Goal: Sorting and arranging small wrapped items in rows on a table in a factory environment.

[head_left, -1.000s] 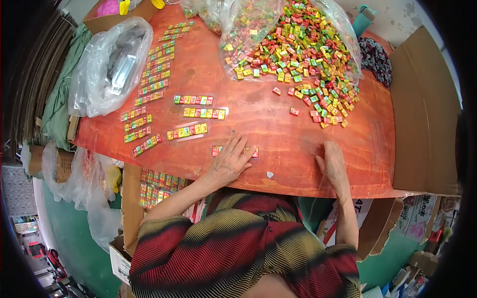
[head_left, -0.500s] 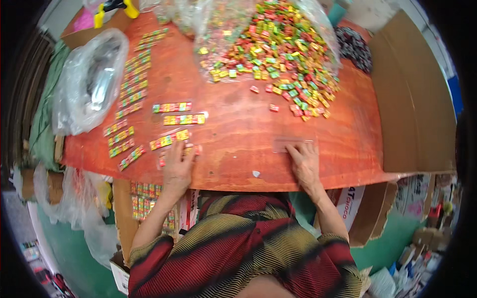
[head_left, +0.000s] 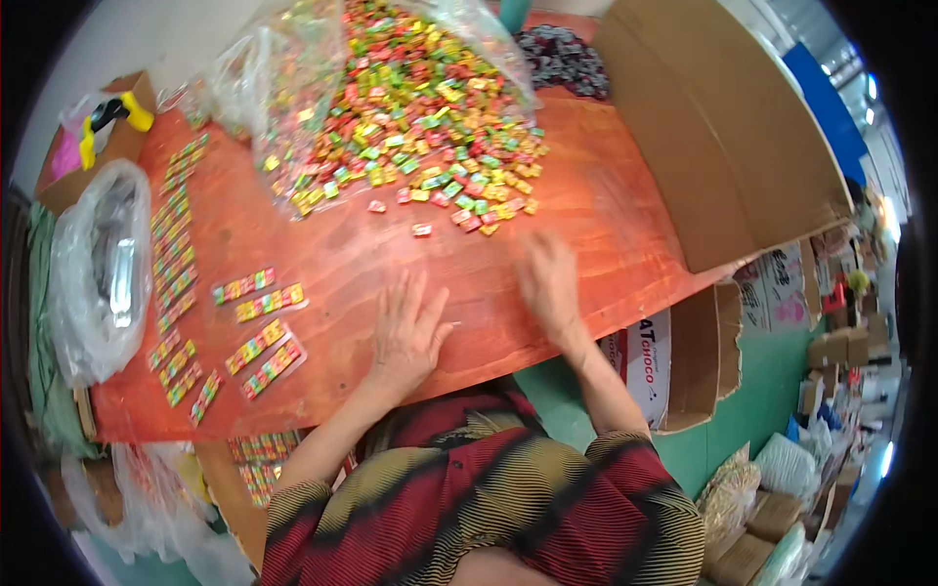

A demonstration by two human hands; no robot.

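Left hand [head_left: 405, 327] lying flat, fingers spread, on table [head_left: 586, 210]; right hand [head_left: 549, 281] blurred, seeming open, empty, nearing candy pile [head_left: 410, 127].

Bare tabletop [head_left: 362, 256] between candy heap [head_left: 410, 117] and hands [head_left: 405, 327]

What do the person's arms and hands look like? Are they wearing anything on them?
Both forearms are bare. The left hand and right hand have no gloves, and no rings or watch show. The short sleeves belong to a top with thin red, dark and yellow-green stripes, ending above the elbows.
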